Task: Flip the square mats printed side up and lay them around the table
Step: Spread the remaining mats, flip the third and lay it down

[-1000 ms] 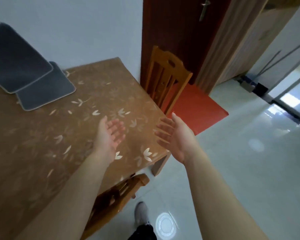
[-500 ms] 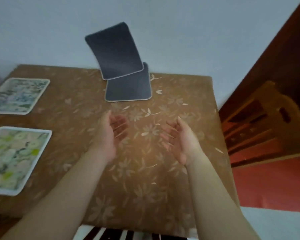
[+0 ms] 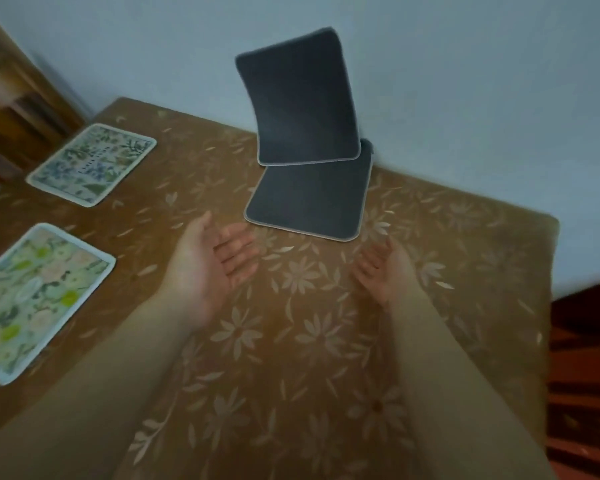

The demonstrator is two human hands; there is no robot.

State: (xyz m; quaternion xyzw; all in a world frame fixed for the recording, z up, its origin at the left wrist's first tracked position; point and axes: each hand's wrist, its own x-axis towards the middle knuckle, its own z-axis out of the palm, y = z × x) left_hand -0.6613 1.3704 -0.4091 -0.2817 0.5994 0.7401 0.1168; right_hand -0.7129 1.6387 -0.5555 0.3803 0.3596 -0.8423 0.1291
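Both hands empty, palms up, fingers spread: left hand (image 3: 207,271), right hand (image 3: 387,275). Two grey mats (image 3: 309,199) at worktop (image 3: 465,271) far edge, just beyond fingertips; the upper one leans on the wall.

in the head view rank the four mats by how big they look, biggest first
1. green floral mat, nearest the camera, so the lead is unsure
2. leaning grey mat
3. flat grey mat
4. blue floral mat
The two grey ones look close.
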